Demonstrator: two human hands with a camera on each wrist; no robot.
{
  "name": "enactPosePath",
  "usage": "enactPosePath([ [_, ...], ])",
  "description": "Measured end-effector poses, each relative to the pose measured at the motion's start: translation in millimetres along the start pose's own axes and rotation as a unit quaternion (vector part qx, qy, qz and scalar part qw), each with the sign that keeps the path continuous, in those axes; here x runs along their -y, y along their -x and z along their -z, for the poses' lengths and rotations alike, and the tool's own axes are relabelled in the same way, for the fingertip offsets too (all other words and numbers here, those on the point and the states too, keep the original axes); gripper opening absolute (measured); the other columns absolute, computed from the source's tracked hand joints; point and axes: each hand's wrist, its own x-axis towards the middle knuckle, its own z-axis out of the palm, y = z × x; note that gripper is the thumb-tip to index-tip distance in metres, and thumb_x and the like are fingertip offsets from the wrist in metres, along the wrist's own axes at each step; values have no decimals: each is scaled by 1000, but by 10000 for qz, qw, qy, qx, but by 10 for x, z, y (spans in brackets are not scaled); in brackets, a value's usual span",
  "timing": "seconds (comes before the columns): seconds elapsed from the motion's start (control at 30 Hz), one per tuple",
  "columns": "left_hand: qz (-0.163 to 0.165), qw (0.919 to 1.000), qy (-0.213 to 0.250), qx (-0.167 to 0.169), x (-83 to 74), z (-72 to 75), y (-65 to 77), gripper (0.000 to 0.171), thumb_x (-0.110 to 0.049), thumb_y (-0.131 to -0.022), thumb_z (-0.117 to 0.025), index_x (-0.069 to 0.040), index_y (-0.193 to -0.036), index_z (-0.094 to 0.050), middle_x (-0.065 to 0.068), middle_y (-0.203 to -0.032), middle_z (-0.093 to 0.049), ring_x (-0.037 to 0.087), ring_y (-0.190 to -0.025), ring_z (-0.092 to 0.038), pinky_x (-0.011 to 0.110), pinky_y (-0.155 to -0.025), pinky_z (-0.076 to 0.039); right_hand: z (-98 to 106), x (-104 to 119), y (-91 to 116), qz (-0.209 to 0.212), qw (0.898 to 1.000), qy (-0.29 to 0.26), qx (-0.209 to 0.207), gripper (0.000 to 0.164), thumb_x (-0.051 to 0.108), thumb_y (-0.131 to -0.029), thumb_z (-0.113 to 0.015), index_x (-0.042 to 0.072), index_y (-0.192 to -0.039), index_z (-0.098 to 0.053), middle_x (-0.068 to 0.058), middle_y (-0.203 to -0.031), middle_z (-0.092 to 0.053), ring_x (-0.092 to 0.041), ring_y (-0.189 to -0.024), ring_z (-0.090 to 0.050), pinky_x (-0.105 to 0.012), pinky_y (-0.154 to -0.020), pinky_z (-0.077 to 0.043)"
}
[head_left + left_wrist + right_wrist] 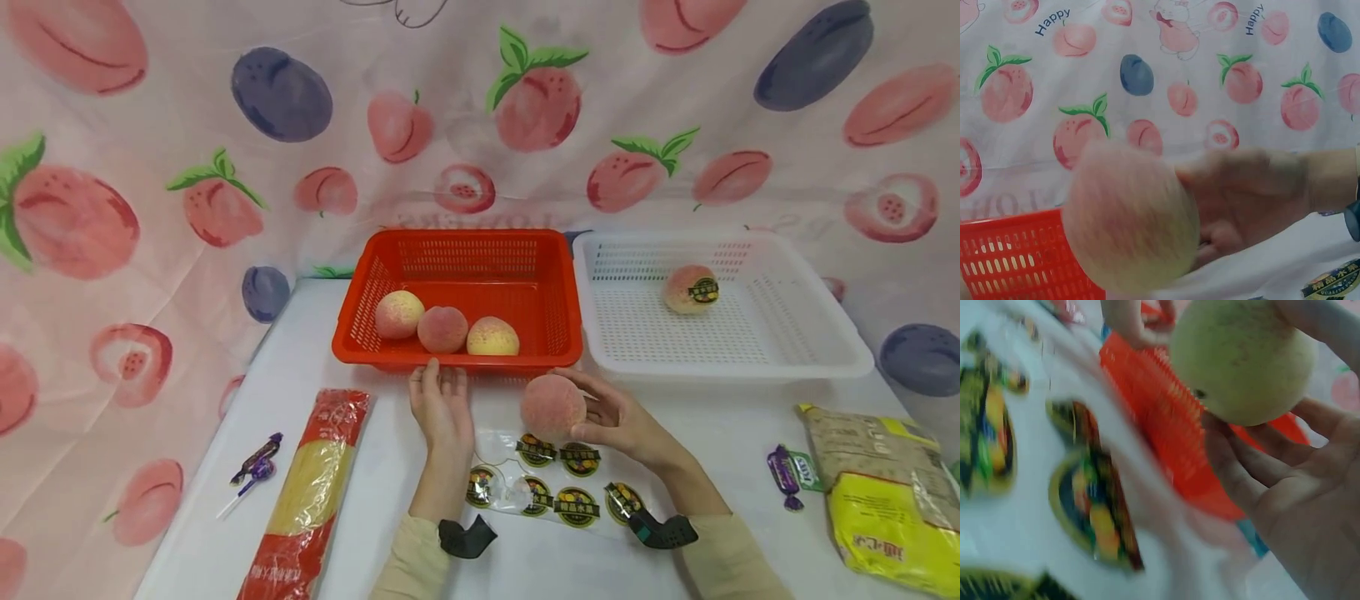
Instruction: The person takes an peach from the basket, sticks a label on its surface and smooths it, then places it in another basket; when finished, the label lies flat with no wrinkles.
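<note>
My right hand (626, 421) holds a pinkish peach (553, 407) between thumb and fingers, in front of the red basket's right corner. The right wrist view shows the paler yellow side of this peach (1244, 362). Empty and palm up, my left hand (444, 408) has its fingertips right at the front rim of the red basket (450, 360). Three peaches lie inside that basket along its front: a left one (399, 314), a middle one (442, 330) and a right one (492, 337). Under my forearms spreads a clear sheet of round black-and-gold stickers (576, 507).
Right of the red basket stands a white basket (720, 367) with one stickered peach (690, 289) in it. A red-and-yellow noodle packet (313, 483), wrapped candy and a lollipop (261, 472) lie at left. At right are candies (785, 475) and a yellow bag (888, 525).
</note>
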Motion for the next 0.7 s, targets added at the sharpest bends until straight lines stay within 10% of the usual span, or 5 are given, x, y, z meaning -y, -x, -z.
enactPosePath([
  [0.2,65,9998,2,171,6,24,-21,7,-14,-89,-50,-14,-87,-43,2,-90,-45,16,-86,-47,29,-80,-45,150,-164,20,-578,9949,706,-425,71,8,-77,-66,18,-136,-28,-2,-139,-31,-22,-119,-46,-30,-87,-47],
  [0.37,780,9943,572,442,-2,118,-96,11,-11,-85,-33,-11,-80,-43,3,-85,-47,19,-80,-47,30,-74,-44,221,-294,35,-739,9870,1125,-879,73,16,-74,-71,22,-133,-29,-2,-137,-33,-24,-117,-48,-29,-87,-47],
  [0.5,1633,9730,-1117,1186,-15,207,-188,12,-9,-84,-35,-7,-83,-47,6,-83,-54,20,-78,-53,29,-74,-45,233,-344,13,-862,9799,1447,-1074,76,22,-72,-72,24,-133,-27,-1,-136,-34,-24,-122,-43,-36,-93,-43],
  [0.57,1471,9151,-3159,2027,-35,257,-227,12,-12,-88,-42,-6,-91,-51,8,-85,-59,18,-78,-57,27,-72,-46,231,-340,12,-891,9722,1806,-1190,76,27,-72,-73,24,-133,-28,0,-135,-35,-24,-124,-41,-41,-97,-39],
  [0.7,-41,6681,-6585,3464,-122,346,-272,17,-18,-85,-56,-9,-100,-58,4,-85,-63,12,-74,-58,24,-67,-47,227,-279,38,-1041,9528,2540,-1295,78,36,-70,-72,23,-133,-29,0,-135,-38,-26,-121,-44,-45,-97,-38],
])
